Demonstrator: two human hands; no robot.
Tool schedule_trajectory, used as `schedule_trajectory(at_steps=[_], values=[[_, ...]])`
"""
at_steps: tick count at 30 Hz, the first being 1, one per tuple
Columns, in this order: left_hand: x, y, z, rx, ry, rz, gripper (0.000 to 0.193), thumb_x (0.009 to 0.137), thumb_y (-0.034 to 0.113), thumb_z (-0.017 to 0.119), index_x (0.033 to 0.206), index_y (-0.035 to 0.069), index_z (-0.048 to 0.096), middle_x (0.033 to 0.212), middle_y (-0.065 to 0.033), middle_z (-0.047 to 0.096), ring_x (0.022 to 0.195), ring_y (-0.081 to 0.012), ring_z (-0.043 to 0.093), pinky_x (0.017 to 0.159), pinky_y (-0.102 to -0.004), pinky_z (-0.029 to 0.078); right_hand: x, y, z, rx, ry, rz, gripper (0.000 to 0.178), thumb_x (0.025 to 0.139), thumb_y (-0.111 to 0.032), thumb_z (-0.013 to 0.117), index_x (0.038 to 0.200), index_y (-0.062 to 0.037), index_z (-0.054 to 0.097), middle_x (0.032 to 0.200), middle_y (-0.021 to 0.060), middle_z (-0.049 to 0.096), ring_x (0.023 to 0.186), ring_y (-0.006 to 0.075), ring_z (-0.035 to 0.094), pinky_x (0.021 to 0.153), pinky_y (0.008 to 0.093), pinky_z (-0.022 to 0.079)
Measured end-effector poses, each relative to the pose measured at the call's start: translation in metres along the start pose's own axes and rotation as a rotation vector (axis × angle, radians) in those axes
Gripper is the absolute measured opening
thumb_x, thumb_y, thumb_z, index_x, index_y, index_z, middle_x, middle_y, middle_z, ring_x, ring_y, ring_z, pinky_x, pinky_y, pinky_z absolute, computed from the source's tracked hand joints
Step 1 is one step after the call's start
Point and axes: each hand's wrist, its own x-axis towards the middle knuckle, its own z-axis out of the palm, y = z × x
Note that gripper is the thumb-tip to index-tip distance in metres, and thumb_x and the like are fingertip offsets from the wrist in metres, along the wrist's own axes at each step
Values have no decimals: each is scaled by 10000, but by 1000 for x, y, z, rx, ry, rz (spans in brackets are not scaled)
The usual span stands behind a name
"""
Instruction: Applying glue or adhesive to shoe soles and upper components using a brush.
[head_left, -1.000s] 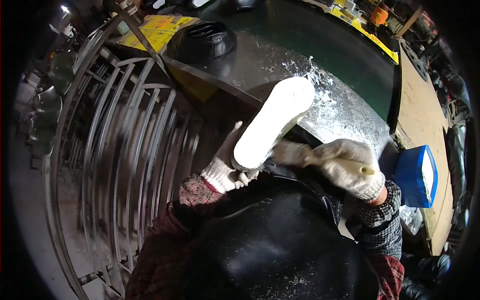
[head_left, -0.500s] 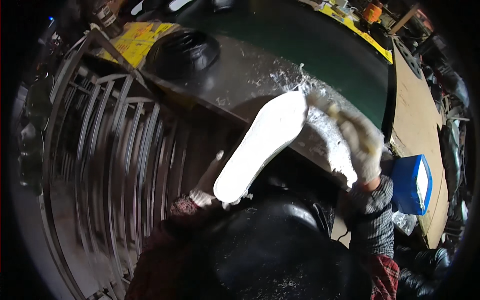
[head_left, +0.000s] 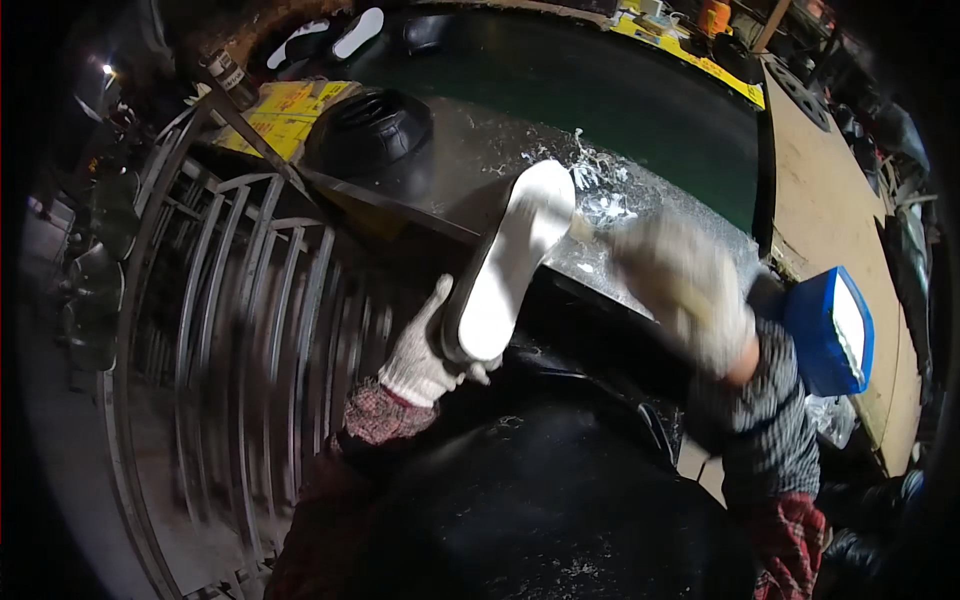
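— Holding what, exactly, in the middle of the frame?

— My left hand, in a white knit glove, has its fingers closed around the lower end of a white shoe sole. The sole tilts up and to the right, its top end over the counter.

— And your other hand?

— My right hand, also gloved, is just right of the sole's upper end. It is blurred, so I cannot tell how far the fingers are open or whether they touch anything.

— What lies around them?

— White shavings sit on the counter near the sole's tip. A black moulded piece rests at upper left, a metal rack fills the left side, and a blue box sits at right.
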Motion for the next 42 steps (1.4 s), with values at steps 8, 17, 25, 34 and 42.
schedule_trajectory(at_steps=[8,17,25,34,42], values=[[48,47,34,220,35,205,534,986,489,423,1224,27,546,1051,-134,647,943,-241,647,842,-365,544,22,-41,11,80,-107,-174,285,835,-177,622,1102,-77,623,920,116,619,780,290,613,630,370,520],[125,140,47,444,183,569,434,910,178,632,1256,-34,479,1103,-245,579,1037,-368,597,916,-446,525,1,0,12,23,39,247,317,745,-68,732,1048,-59,641,826,106,611,671,271,611,588,357,511],[79,275,55,2241,1118,826,505,861,348,631,1267,58,554,1118,-199,646,1091,-361,588,952,-401,453,-128,-10,-26,291,546,999,244,870,-19,600,1103,51,571,911,130,648,773,175,632,701,267,517],[37,226,93,2006,1089,1184,440,954,301,457,1304,49,543,1267,-151,585,1199,-304,534,996,-393,421,-123,-19,-54,-15,304,627,188,826,-78,674,992,8,652,859,140,628,750,252,618,686,306,496],[20,78,115,943,530,675,287,935,320,616,1018,45,611,805,-63,695,392,-141,544,370,-246,449,-199,-19,-199,-106,1177,960,249,941,-221,609,945,24,656,693,17,609,623,80,545,564,211,430]])
